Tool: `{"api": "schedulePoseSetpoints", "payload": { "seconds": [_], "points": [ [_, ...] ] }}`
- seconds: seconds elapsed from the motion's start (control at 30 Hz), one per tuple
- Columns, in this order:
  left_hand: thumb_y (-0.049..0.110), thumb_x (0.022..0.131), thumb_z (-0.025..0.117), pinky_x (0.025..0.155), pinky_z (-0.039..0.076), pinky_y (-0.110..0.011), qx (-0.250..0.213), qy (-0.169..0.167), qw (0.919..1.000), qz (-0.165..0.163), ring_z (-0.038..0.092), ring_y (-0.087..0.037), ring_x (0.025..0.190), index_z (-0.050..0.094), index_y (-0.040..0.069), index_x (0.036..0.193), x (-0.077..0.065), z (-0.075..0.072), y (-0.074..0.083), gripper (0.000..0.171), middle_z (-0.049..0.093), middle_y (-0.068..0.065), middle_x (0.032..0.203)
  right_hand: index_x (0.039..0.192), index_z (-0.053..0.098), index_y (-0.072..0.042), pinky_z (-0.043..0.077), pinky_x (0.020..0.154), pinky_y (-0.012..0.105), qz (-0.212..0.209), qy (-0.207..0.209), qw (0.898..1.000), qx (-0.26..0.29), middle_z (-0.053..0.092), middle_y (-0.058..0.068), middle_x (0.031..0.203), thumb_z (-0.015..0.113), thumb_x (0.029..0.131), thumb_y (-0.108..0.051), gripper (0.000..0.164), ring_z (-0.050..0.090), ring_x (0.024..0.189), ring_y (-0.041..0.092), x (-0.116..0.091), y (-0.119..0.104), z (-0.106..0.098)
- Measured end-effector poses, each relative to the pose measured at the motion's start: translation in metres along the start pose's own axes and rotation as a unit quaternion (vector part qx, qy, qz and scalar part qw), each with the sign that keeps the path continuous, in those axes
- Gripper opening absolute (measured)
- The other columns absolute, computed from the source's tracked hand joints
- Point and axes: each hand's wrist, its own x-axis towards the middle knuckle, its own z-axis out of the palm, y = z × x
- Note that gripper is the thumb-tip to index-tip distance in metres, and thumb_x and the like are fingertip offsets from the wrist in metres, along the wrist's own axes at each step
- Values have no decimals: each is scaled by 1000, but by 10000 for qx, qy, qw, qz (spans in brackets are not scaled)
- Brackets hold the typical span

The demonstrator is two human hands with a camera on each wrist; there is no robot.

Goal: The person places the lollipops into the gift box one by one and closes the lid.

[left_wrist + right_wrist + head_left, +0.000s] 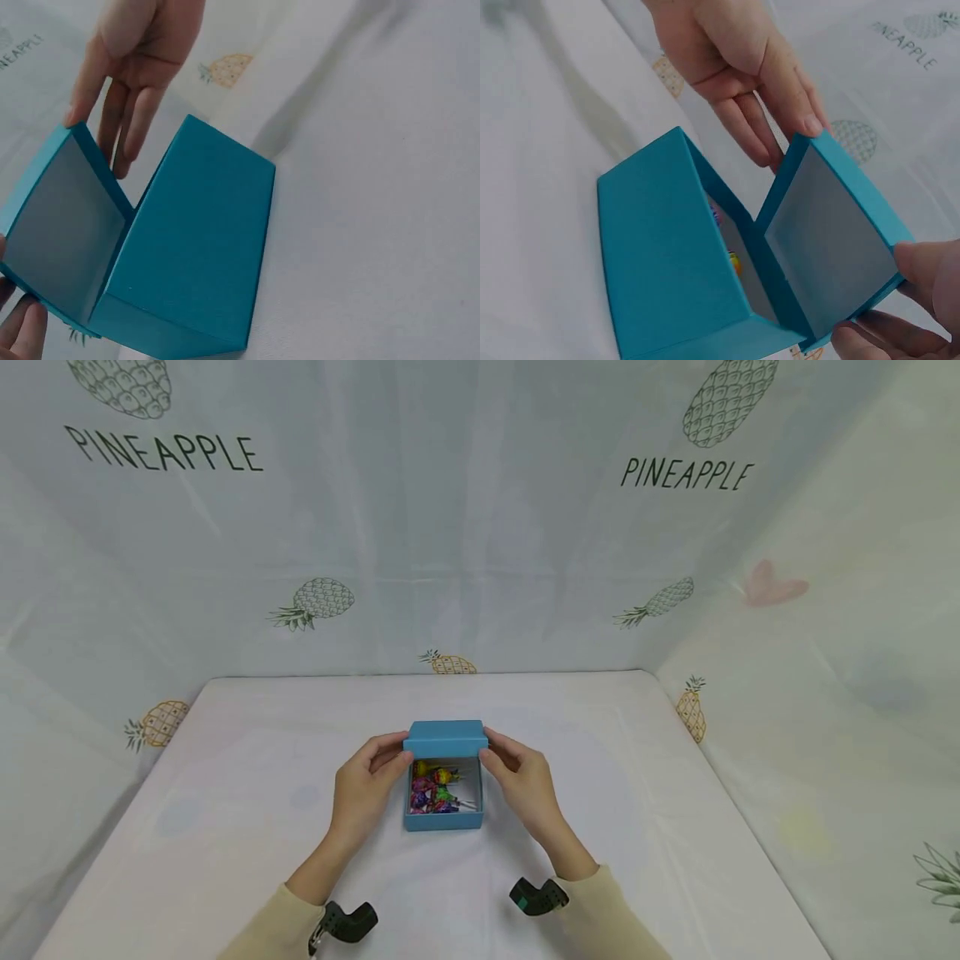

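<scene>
A small blue box (pixel 442 822) stands in the middle of the table, its hinged lid (pixel 446 746) raised at the back. My left hand (pixel 367 787) grips the lid's left side, thumb at the front corner and fingers behind. On the right side, my right hand (pixel 527 781) holds the lid the same way. Lollipops (pixel 435 789) in shiny purple, green and yellow wrappers lie inside, mostly to the left, white sticks pointing right. The left wrist view shows the lid's pale inner face (pixel 67 225) tilted away from the box body (pixel 191 240).
A pale cloth covers the table (pixel 600 827). Behind it hangs a white pineapple-print curtain (pixel 480 543), which also lines both sides. Black wrist cameras sit at the left cuff (pixel 351 923) and the right cuff (pixel 536 897).
</scene>
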Motion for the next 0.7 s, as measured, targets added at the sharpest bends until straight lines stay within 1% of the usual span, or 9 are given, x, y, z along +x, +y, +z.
{"api": "schedulePoseSetpoints", "payload": {
  "seconds": [0.13,0.23,0.33,0.43,0.57,0.7],
  "points": [
    [38,99,77,97,51,-13,-33,-22,10000,-88,67,-20,128,70,15,136,-5,2,-4,44,71,-6,135,148,64,-15,53,108,40,-82,-75,9999,70,68,7,143,71,104,-25,46,65,133,25,-4,8,1],
    [39,99,77,99,50,-13,-86,-109,9998,-119,65,-21,131,67,14,141,-7,3,-5,50,68,-7,140,151,59,-13,52,109,41,-184,-75,9998,39,65,10,147,68,106,-21,47,63,135,27,-8,13,3],
    [40,97,78,101,51,-17,-75,-131,9997,-167,65,-23,133,64,14,145,-9,3,-6,56,66,-9,144,153,57,-11,51,109,41,-230,-99,9997,-10,64,11,148,67,106,-20,48,63,136,28,-11,16,5],
    [40,96,80,101,53,-24,-24,-135,9995,-279,65,-25,133,63,14,147,-11,3,-8,60,65,-11,146,151,60,-11,52,108,39,-201,-113,9997,-44,66,11,146,69,105,-19,48,64,135,27,-15,18,6],
    [40,95,81,102,54,-30,69,-140,9990,-419,65,-26,132,62,15,148,-14,2,-10,62,65,-12,145,148,63,-11,54,106,36,-196,-73,9998,-57,68,10,142,72,103,-19,47,66,132,26,-20,19,6],
    [42,94,82,102,55,-33,204,-184,9984,-488,66,-27,131,63,16,149,-19,2,-14,64,66,-13,143,148,64,-12,54,104,35,-212,-91,9997,-74,69,10,141,74,101,-17,48,66,131,27,-25,22,5]
  ]
}}
